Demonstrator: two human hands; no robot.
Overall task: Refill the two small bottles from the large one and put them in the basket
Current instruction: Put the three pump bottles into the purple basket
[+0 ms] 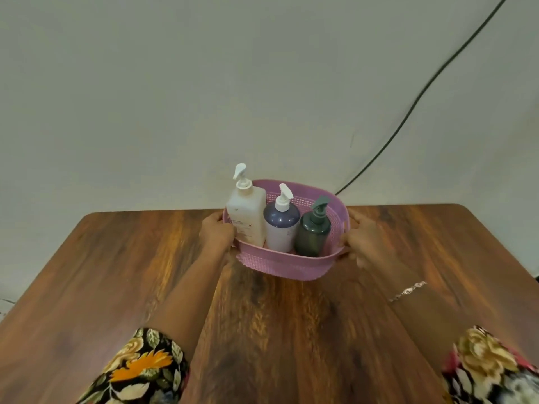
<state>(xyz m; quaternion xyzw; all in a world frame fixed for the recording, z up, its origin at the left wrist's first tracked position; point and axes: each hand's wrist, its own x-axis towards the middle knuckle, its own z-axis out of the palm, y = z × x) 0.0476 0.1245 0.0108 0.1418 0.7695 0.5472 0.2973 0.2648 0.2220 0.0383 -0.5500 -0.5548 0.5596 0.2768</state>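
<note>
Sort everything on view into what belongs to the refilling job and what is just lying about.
Job: pink basket, large white bottle, purple-and-white small bottle, dark green small bottle, all three standing in the basket; left hand and right hand gripping its ends.
Not job: wooden table, black cable, bracelet.

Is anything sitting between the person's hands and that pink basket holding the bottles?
Nothing visible does. The left hand and the right hand grip opposite ends of the pink perforated plastic basket directly, with no object between them.
</note>
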